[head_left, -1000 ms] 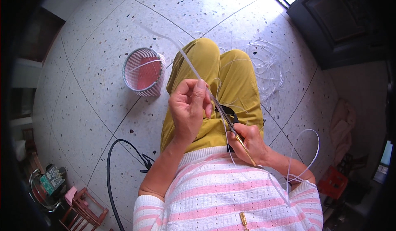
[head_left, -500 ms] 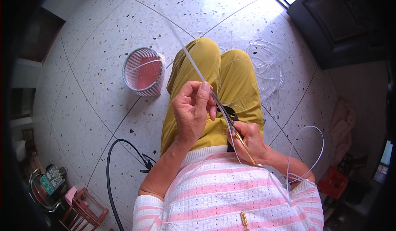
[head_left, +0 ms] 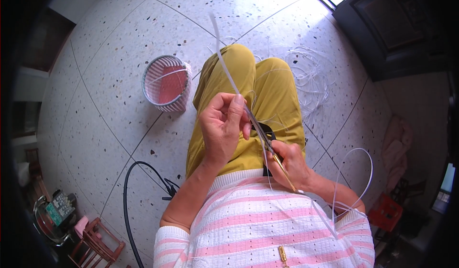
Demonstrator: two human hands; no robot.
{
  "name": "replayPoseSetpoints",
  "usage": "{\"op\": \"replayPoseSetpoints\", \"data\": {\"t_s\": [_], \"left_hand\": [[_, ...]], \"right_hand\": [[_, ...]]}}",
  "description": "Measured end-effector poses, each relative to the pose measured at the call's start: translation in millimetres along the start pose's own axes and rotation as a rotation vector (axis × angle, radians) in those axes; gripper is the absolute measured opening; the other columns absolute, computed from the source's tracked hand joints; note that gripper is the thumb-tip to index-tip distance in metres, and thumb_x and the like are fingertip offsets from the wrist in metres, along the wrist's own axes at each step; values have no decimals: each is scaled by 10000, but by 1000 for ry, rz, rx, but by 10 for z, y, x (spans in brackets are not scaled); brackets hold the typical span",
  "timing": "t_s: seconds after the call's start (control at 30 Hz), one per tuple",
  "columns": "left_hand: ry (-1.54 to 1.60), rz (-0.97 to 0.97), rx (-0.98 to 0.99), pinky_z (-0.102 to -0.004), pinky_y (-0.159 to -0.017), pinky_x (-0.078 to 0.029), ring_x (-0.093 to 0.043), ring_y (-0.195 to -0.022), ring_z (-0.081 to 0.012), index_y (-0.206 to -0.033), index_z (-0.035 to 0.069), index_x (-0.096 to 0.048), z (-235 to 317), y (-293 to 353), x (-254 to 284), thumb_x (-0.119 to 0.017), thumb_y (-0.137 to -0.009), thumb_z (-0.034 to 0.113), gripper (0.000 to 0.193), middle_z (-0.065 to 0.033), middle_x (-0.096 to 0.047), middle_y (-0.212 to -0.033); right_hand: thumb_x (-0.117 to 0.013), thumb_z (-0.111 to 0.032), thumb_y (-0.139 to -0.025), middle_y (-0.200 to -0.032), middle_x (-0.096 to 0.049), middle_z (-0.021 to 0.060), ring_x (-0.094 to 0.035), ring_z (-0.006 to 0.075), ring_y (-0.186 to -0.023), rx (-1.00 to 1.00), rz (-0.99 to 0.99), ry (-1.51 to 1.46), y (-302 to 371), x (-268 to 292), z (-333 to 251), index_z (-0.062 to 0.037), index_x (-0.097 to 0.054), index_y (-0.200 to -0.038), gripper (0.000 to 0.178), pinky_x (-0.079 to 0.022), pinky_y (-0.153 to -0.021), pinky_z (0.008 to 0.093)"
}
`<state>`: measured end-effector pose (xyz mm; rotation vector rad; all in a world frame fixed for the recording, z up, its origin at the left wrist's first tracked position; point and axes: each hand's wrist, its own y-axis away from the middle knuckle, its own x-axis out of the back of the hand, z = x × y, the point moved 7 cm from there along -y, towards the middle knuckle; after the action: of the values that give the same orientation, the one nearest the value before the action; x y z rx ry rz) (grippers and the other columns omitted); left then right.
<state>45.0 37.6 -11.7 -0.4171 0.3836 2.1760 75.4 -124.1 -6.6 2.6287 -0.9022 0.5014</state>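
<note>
My left hand (head_left: 222, 127) is closed, pinching a white plastic strip (head_left: 228, 78) between thumb and fingers above my lap. The strip's free end rises past my knee, and thinner strands trail below toward my sweater. My right hand (head_left: 291, 164) grips a slim metal tool with a gold-coloured handle (head_left: 284, 171). Its long grey shaft points up to the left fingertips, alongside the strip; its exact kind is unclear. A looped white strand (head_left: 370, 172) curves over my right forearm. Part of a black band (head_left: 266, 130) shows behind the tool.
A striped pink-and-white basket (head_left: 166, 83) stands on the speckled floor left of my knees, a strip across its mouth. Tangled white strands (head_left: 311, 79) lie at the right. A black cable (head_left: 126, 196) curves at lower left, near a small wooden chair (head_left: 103, 239). A red crate (head_left: 385, 213) sits far right.
The strip's upper end has swung right and now bends upright. The thin strands below my hands have shifted slightly. Both hands stay nearly in place.
</note>
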Motion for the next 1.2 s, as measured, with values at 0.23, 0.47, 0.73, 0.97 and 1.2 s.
{"op": "replayPoseSetpoints", "data": {"t_s": [0.23,0.47,0.73,0.97,1.2], "left_hand": [[-30,-2,6,-188,-415,-401,-524,-459,-69,-855,13,-541,5,19,-24,-564,-975,188,214,-25,-573,-655],[-30,50,-69,-195,-418,-438,-537,-466,-85,-864,6,-539,54,-11,24,-562,-973,174,202,-36,-564,-668],[-109,67,-116,-201,-440,-491,-577,-485,-90,-863,4,-535,105,4,26,-557,-973,165,196,-39,-571,-670],[-96,74,-74,-199,-465,-489,-577,-509,-75,-890,-3,-527,76,14,31,-540,-982,155,183,-25,-560,-661],[-133,78,-64,-211,-463,-512,-599,-508,-96,-905,-13,-542,77,14,54,-551,-975,154,181,-46,-584,-681]], "right_hand": [[-594,-133,-875,-471,-402,123,-382,179,-404,-7,-16,1,1,-3,-2,16,-455,-655,300,-323,-414,369],[-593,-120,-869,-482,-406,111,-380,165,-413,-6,-51,-8,34,-15,-25,14,-447,-670,281,-324,-417,359],[-586,-114,-872,-481,-398,109,-375,150,-422,-58,-68,8,46,-26,-23,21,-467,-674,268,-321,-416,350],[-590,-119,-874,-474,-410,124,-384,159,-412,-37,-51,21,52,-20,8,23,-472,-668,276,-322,-412,361],[-593,-113,-888,-494,-424,76,-386,135,-446,-46,-88,47,56,11,21,3,-477,-669,273,-318,-423,333]]}}
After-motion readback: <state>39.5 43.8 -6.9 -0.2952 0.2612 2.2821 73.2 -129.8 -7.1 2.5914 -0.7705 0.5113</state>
